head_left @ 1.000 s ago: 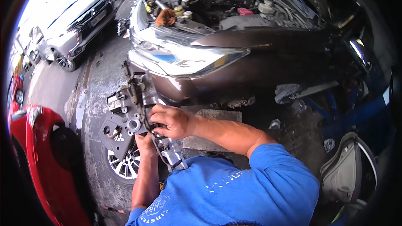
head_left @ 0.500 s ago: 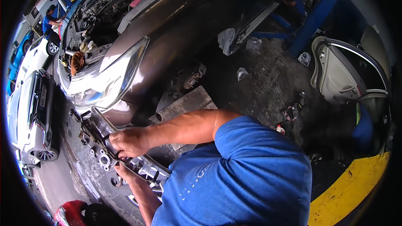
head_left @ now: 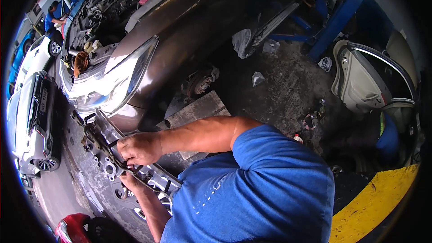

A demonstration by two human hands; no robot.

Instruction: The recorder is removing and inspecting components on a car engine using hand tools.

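A long metal engine part (head_left: 163,181) lies slantwise in front of me, with a dark bracket-like strip (head_left: 92,137) along its far left side. Beside it is a pale flange with round holes (head_left: 109,169). My right hand (head_left: 140,148) is closed over the middle of the part, fingers curled down; whatever they pinch is hidden. Lower down, my left hand (head_left: 130,182) grips the part's edge near the flange, and its fingertips are mostly out of sight.
A brown car (head_left: 180,31) with its engine bay exposed stands ahead. To the right are a blue lift post (head_left: 345,15), a detached car door (head_left: 360,78) and a yellow curved edge (head_left: 373,204). Another person (head_left: 50,20) works far left, near parked cars (head_left: 29,117).
The view has shifted slightly. My right hand stays over the same stretch of the part with its fingers a little more tucked down; my left hand keeps its grip.
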